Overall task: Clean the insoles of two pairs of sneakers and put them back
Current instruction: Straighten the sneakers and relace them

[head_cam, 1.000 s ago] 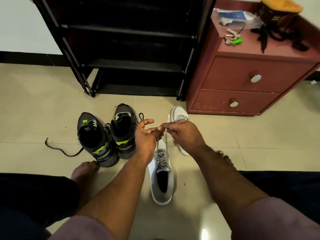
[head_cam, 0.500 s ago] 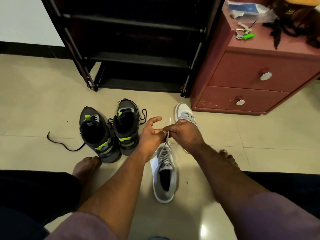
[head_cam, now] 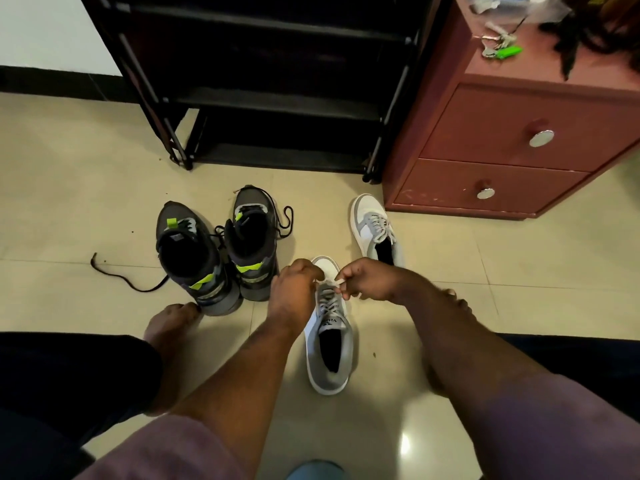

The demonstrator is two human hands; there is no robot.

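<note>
Head view, centre frame: a white lace [head_cam: 330, 282] is pinched by the left hand [head_cam: 294, 292] and right hand [head_cam: 372, 280] over the near grey-white sneaker [head_cam: 329, 344]. Its mate [head_cam: 375, 230] is seen upper right, the dark pair [head_cam: 214, 251] left.

Two pairs of sneakers stand on the floor [head_cam: 86, 202]. The left pair [head_cam: 214, 251] stands side by side before the rack [head_cam: 263, 81], toes toward it. A loose lace [head_cam: 121, 278] lies on the floor left of this pair. The near sneaker [head_cam: 329, 334] lies right of that pair, between the forearms. The far sneaker [head_cam: 375, 230] lies behind it and to its right, just before the cabinet [head_cam: 519, 143]. The cabinet stands right of the rack. Keys [head_cam: 498, 46] lie on the cabinet top. The left hand [head_cam: 294, 289] and right hand [head_cam: 374, 278] sit over the near sneaker's toe end, each pinching its lace.
</note>
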